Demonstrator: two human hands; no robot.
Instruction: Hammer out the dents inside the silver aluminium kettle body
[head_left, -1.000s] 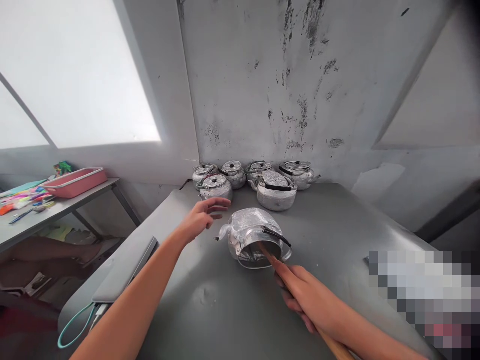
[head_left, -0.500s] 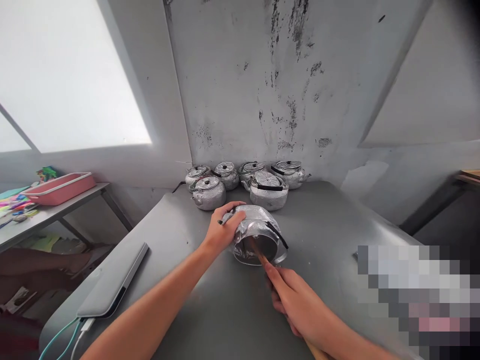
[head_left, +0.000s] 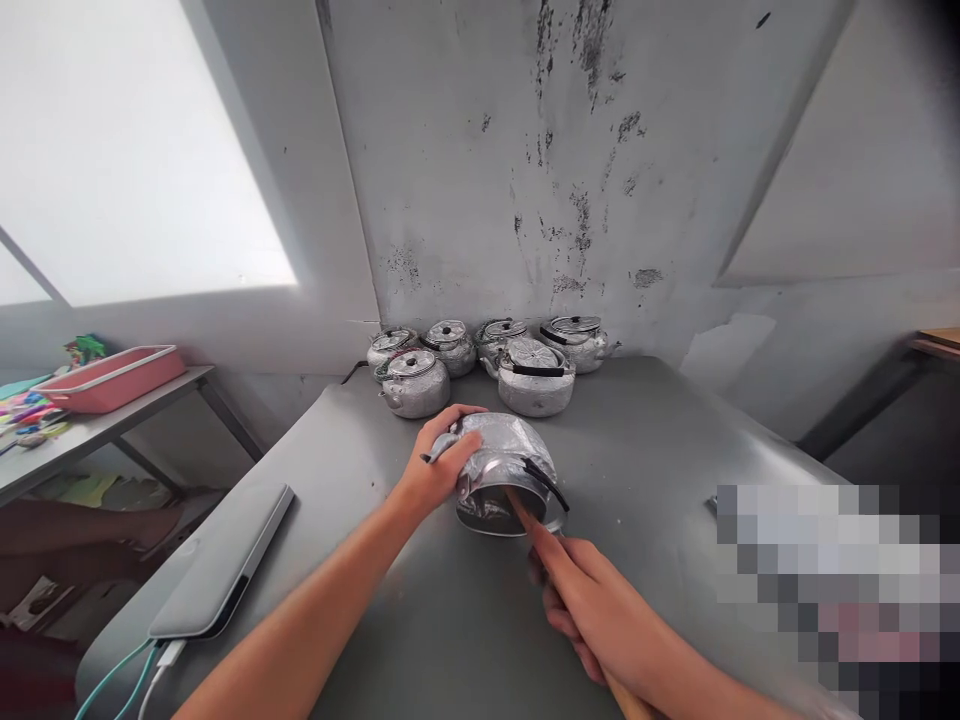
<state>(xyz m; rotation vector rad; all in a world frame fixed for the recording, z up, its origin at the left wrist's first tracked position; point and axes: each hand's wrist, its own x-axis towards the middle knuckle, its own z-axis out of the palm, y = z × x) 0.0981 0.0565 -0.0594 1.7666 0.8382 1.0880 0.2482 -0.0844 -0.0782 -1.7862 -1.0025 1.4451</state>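
Observation:
A silvery metal kettle (head_left: 510, 440) lies tipped on the table, its lidless mouth facing me and its black-gripped handle folded to the right. My left hand (head_left: 439, 460) is closed around the kettle's left side, near the spout. Wrapped round a wooden stick (head_left: 523, 508) is my right hand (head_left: 581, 590). One end of that stick reaches inside the kettle's mouth, where its tip is hidden; the other end sticks out below my right hand at the bottom edge.
Several lidded metal kettles (head_left: 536, 385) stand by the stained wall. A grey power bank (head_left: 225, 560) with cables lies at the table's (head_left: 420, 630) left. A pink basket (head_left: 112, 380) sits on a side table. Another person's legs (head_left: 90, 530) show at left; a blurred patch covers the right.
The kettle has shifted slightly left and its mouth now tips lower, with my left hand moving along. The stick stays inside the mouth, and my right hand has barely moved.

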